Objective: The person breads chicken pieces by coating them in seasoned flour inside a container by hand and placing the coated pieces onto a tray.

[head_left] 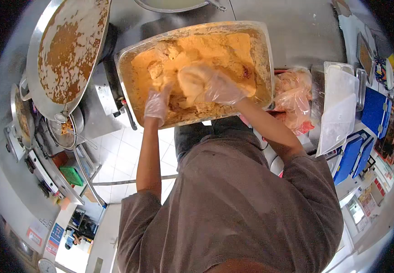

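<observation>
A large metal tray (270, 68) holds orange-yellow powder (219, 43). In a clear plastic glove, my left hand (158, 102) is at the tray's lower left, its fingers in the powder beside a coated lump (156, 70). My right hand (219, 86), gloved too, is over the middle of the tray, with its fingers on a large powder-coated piece (192, 82). Powder and blur hide the fingertips of both hands. More coated pieces lie along the near side and at the right of the powder.
A wide pan of bubbling brown oil (65, 50) stands at the left, above a strainer (63, 129). Plastic-bagged raw meat (294, 91) sits right of the tray, then a white translucent container (338, 104). A metal bowl (172, 5) is at the top.
</observation>
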Demonstrator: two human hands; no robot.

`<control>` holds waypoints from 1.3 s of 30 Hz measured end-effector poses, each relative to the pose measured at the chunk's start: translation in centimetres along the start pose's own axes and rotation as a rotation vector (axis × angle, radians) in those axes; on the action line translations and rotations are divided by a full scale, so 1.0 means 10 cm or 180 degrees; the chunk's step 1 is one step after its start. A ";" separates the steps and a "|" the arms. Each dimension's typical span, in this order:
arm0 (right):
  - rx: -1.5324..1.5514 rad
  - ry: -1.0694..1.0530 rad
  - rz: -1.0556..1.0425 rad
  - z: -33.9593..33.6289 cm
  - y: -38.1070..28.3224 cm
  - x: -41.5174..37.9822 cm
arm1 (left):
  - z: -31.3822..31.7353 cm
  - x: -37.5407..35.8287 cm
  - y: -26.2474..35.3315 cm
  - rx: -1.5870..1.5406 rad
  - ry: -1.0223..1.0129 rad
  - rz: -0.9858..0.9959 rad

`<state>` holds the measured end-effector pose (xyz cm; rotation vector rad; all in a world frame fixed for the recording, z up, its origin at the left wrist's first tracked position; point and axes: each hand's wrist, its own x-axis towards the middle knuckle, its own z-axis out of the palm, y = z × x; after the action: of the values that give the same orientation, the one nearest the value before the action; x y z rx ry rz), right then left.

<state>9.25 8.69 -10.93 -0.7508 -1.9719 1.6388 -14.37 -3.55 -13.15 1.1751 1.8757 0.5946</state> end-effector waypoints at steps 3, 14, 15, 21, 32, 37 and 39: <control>-0.1404 -0.0524 -0.0296 0.11 -0.31 0.00 | -0.25 -0.15 0.39 -0.0446 0.0424 -0.0671; 0.0297 0.0437 0.2955 -0.51 0.49 -0.70 | -0.16 -0.06 -0.13 0.1400 -0.1138 -0.0979; 0.0700 0.0382 0.3218 -0.49 0.53 -0.68 | -0.12 -0.03 -0.14 0.1120 -0.1080 -0.1044; 0.1333 0.0599 0.3154 0.16 0.76 -0.23 | 0.02 0.10 0.30 -0.0675 -0.1110 -0.1646; 0.0456 0.0318 0.0718 -0.10 0.07 -0.02 | 0.45 0.42 -0.28 0.0462 -0.1058 0.0140; -0.1031 0.0097 0.0004 -0.18 -0.76 0.03 | 0.04 0.48 -0.11 0.2567 -0.1655 0.0188; -0.1177 0.0215 -0.0513 -0.13 -0.52 -0.14 | -0.09 0.40 -0.35 0.2775 -0.1542 -0.0074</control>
<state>10.56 7.95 -5.59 -0.7432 -2.2505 1.1561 -17.75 -1.49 -16.82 1.6355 1.7239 -0.5648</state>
